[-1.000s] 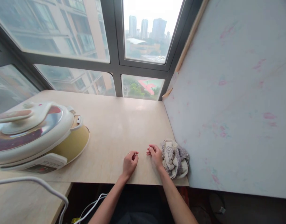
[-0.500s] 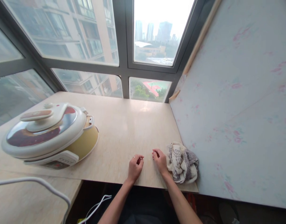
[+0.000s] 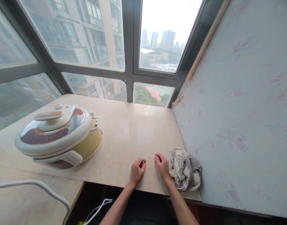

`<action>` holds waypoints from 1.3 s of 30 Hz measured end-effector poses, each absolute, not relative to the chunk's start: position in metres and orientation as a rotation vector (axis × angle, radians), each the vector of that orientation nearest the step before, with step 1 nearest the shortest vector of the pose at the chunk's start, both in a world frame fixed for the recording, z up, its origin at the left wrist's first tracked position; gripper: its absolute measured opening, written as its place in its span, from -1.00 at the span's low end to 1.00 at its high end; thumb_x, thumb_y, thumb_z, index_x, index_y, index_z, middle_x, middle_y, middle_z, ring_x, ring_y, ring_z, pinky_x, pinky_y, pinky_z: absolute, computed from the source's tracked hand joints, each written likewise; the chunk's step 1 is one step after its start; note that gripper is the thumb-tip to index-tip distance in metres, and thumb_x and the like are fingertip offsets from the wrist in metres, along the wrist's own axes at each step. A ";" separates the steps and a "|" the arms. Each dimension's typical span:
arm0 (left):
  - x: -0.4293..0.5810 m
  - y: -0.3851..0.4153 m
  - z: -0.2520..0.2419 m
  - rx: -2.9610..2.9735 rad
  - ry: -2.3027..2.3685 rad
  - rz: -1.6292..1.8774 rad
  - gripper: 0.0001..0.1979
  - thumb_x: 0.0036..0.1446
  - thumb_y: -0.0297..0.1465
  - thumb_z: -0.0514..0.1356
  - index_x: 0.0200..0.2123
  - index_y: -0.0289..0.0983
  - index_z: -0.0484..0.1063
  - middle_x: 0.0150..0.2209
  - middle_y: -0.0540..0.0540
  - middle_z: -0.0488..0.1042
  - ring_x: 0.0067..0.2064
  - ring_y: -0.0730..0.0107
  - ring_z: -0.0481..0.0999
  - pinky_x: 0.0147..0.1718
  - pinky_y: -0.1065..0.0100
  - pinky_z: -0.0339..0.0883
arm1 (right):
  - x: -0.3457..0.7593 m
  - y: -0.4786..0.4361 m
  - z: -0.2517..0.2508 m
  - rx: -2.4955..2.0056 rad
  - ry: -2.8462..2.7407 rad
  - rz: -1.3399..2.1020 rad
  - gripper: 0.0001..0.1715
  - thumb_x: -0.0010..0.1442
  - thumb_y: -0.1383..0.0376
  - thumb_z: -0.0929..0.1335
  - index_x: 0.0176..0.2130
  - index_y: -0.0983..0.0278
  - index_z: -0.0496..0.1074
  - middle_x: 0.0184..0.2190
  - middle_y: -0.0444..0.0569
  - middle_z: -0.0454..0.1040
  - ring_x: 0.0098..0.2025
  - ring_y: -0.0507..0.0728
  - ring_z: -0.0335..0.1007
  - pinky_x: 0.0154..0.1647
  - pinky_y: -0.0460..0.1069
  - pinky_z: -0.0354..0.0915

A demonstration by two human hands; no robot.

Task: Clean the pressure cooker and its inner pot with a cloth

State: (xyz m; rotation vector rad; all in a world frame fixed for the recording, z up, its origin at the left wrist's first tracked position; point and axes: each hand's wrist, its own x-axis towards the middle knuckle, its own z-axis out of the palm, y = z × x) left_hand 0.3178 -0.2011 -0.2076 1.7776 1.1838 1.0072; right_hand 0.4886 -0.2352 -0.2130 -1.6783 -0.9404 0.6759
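My left hand [image 3: 138, 171] rests near the front edge of the pale countertop [image 3: 134, 134], its fingers curled in and nothing visible in them. A ring shows on one of its fingers. To the right, a small gap away, my right hand [image 3: 162, 166] is curled in the same way, with nothing to be seen in it. Just beside my right hand lies a crumpled grey and cream cloth [image 3: 185, 170], close to the wall.
A white and yellow electric cooker [image 3: 61, 134] with its lid closed stands on the left. A white cable [image 3: 35, 182] crosses the lower left. Windows [image 3: 103, 84] rise behind the counter; a flowered wall panel [image 3: 239, 125] bounds the right side.
The view has shifted slightly, so the cooker, cloth and counter appear a little further right and lower. Both hands keep their curled pose.
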 end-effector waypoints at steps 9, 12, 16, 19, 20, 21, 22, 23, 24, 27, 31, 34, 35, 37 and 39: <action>0.318 -0.201 -0.209 1.771 1.178 1.021 -0.83 0.14 -0.42 0.10 -0.34 -0.25 0.51 -0.48 -0.03 0.48 -0.44 0.37 0.43 -0.37 0.36 0.29 | 0.488 -0.234 -0.214 -1.672 -0.974 0.648 -0.64 0.19 0.07 0.30 -0.23 0.26 0.54 -0.39 0.02 0.57 -0.37 0.21 0.49 -0.30 0.07 0.40; 0.318 -0.201 -0.209 1.768 1.179 1.024 -0.83 0.13 -0.42 0.11 -0.34 -0.25 0.51 -0.48 -0.02 0.48 -0.45 0.38 0.43 -0.38 0.36 0.29 | 0.488 -0.234 -0.213 -1.667 -0.973 0.636 -0.64 0.18 0.07 0.30 -0.24 0.25 0.54 -0.39 0.03 0.58 -0.37 0.22 0.49 -0.30 0.07 0.41; 0.317 -0.200 -0.208 1.766 1.178 1.025 -0.83 0.12 -0.42 0.11 -0.35 -0.25 0.51 -0.51 -0.01 0.45 -0.47 0.38 0.42 -0.39 0.36 0.29 | 0.488 -0.234 -0.211 -1.660 -0.973 0.635 -0.66 0.18 0.07 0.31 -0.25 0.24 0.54 -0.40 0.01 0.57 -0.38 0.22 0.50 -0.28 0.07 0.41; 0.317 -0.200 -0.207 1.764 1.177 1.022 -0.83 0.11 -0.42 0.11 -0.36 -0.25 0.51 -0.52 0.00 0.43 -0.47 0.39 0.42 -0.40 0.37 0.28 | 0.488 -0.234 -0.211 -1.659 -0.974 0.630 -0.67 0.17 0.08 0.31 -0.25 0.23 0.54 -0.39 0.01 0.58 -0.35 0.22 0.51 -0.27 0.07 0.41; 0.317 -0.200 -0.207 1.763 1.178 1.022 -0.83 0.11 -0.42 0.11 -0.36 -0.25 0.52 -0.52 0.00 0.43 -0.47 0.39 0.41 -0.41 0.38 0.27 | 0.488 -0.234 -0.211 -1.659 -0.974 0.628 -0.67 0.17 0.09 0.31 -0.25 0.23 0.54 -0.38 0.01 0.59 -0.34 0.22 0.51 -0.26 0.07 0.41; 0.317 -0.200 -0.207 1.761 1.179 1.022 -0.83 0.11 -0.42 0.11 -0.36 -0.25 0.52 -0.52 0.00 0.43 -0.47 0.39 0.41 -0.41 0.38 0.27 | 0.488 -0.234 -0.211 -1.658 -0.973 0.625 -0.67 0.17 0.09 0.31 -0.26 0.23 0.54 -0.37 0.02 0.59 -0.33 0.22 0.51 -0.26 0.07 0.41; 0.317 -0.200 -0.206 1.758 1.181 1.022 -0.83 0.11 -0.42 0.11 -0.36 -0.25 0.52 -0.52 0.00 0.43 -0.47 0.39 0.41 -0.41 0.38 0.27 | 0.488 -0.234 -0.211 -1.658 -0.973 0.621 -0.67 0.16 0.09 0.31 -0.26 0.23 0.55 -0.37 0.02 0.59 -0.32 0.22 0.51 -0.25 0.06 0.41; 0.317 -0.200 -0.206 1.756 1.181 1.022 -0.83 0.11 -0.42 0.11 -0.36 -0.25 0.52 -0.52 0.00 0.44 -0.47 0.39 0.41 -0.40 0.38 0.27 | 0.489 -0.234 -0.211 -1.658 -0.972 0.618 -0.67 0.16 0.09 0.30 -0.27 0.23 0.55 -0.36 0.03 0.60 -0.31 0.22 0.52 -0.25 0.06 0.41; 0.317 -0.200 -0.206 1.754 1.181 1.023 -0.83 0.10 -0.42 0.11 -0.36 -0.25 0.52 -0.52 0.00 0.44 -0.47 0.39 0.41 -0.40 0.37 0.27 | 0.489 -0.234 -0.211 -1.659 -0.972 0.615 -0.67 0.16 0.09 0.30 -0.27 0.23 0.55 -0.36 0.03 0.60 -0.30 0.23 0.52 -0.25 0.06 0.41; 0.317 -0.200 -0.206 1.748 1.180 1.028 -0.83 0.10 -0.41 0.11 -0.36 -0.25 0.52 -0.51 -0.01 0.46 -0.46 0.39 0.42 -0.39 0.36 0.29 | 0.489 -0.235 -0.211 -1.657 -0.977 0.610 -0.68 0.16 0.10 0.31 -0.27 0.23 0.55 -0.35 0.03 0.60 -0.27 0.23 0.52 -0.23 0.06 0.40; 0.317 -0.200 -0.207 1.740 1.181 1.037 -0.82 0.12 -0.39 0.12 -0.35 -0.26 0.53 -0.47 -0.04 0.51 -0.45 0.37 0.44 -0.38 0.35 0.31 | 0.488 -0.235 -0.210 -1.651 -0.983 0.610 -0.69 0.17 0.11 0.30 -0.26 0.23 0.55 -0.35 0.02 0.60 -0.28 0.22 0.51 -0.23 0.05 0.39; 0.318 -0.199 -0.208 1.737 1.183 1.040 -0.82 0.11 -0.39 0.12 -0.35 -0.25 0.54 -0.46 -0.05 0.52 -0.44 0.38 0.44 -0.38 0.35 0.31 | 0.488 -0.235 -0.210 -1.650 -0.975 0.607 -0.68 0.16 0.11 0.30 -0.26 0.23 0.55 -0.36 0.01 0.60 -0.30 0.21 0.51 -0.24 0.05 0.39; 0.318 -0.199 -0.208 1.736 1.185 1.041 -0.82 0.11 -0.39 0.12 -0.35 -0.25 0.54 -0.46 -0.04 0.52 -0.45 0.38 0.44 -0.38 0.36 0.31 | 0.488 -0.235 -0.210 -1.650 -0.972 0.606 -0.68 0.16 0.11 0.31 -0.26 0.24 0.55 -0.37 0.01 0.59 -0.31 0.21 0.50 -0.24 0.05 0.39; 0.318 -0.198 -0.208 1.734 1.187 1.044 -0.82 0.10 -0.39 0.12 -0.36 -0.25 0.54 -0.49 -0.02 0.49 -0.47 0.39 0.43 -0.40 0.36 0.30 | 0.488 -0.235 -0.210 -1.649 -0.967 0.607 -0.68 0.15 0.11 0.31 -0.26 0.24 0.55 -0.39 0.00 0.59 -0.33 0.20 0.50 -0.25 0.05 0.39; 0.318 -0.198 -0.208 1.731 1.185 1.047 -0.82 0.10 -0.39 0.12 -0.37 -0.25 0.53 -0.52 -0.01 0.47 -0.49 0.39 0.41 -0.41 0.36 0.28 | 0.488 -0.234 -0.211 -1.647 -0.962 0.611 -0.68 0.15 0.11 0.31 -0.26 0.23 0.56 -0.40 -0.02 0.58 -0.35 0.19 0.49 -0.27 0.04 0.39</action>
